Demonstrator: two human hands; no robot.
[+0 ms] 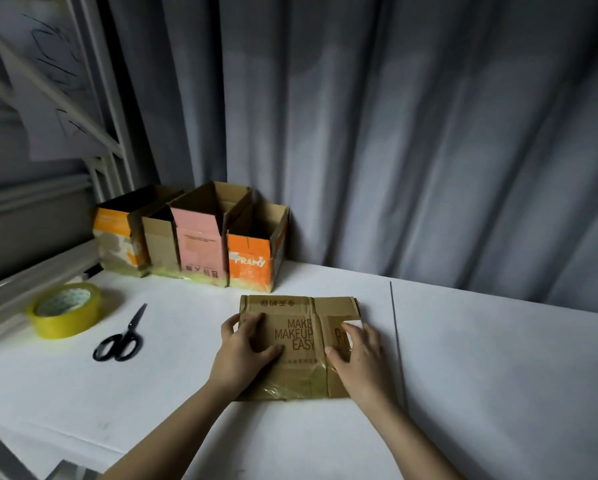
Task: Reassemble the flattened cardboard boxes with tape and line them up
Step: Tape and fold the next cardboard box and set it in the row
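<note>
A flattened brown cardboard box (296, 336) printed "MAKE MAKEUP EASY" lies flat on the white table (481, 358), old tape glinting on its near part. My left hand (247, 351) rests on its left half, fingers spread, thumb at the left edge. My right hand (354, 355) lies on its right flap with straight fingers. Several assembled open-topped boxes stand in a row at the back left: an orange and white one (117, 242), a plain brown one (159, 245), a pink one (200, 244) and an orange one (252, 263). A yellow tape roll (65, 311) lies at the left.
Black scissors (121, 339) lie between the tape roll and the flat box. A grey curtain (394, 133) hangs behind the table. A white metal rack (93, 98) stands at the far left. A seam (396, 341) runs across the table to the right of the box.
</note>
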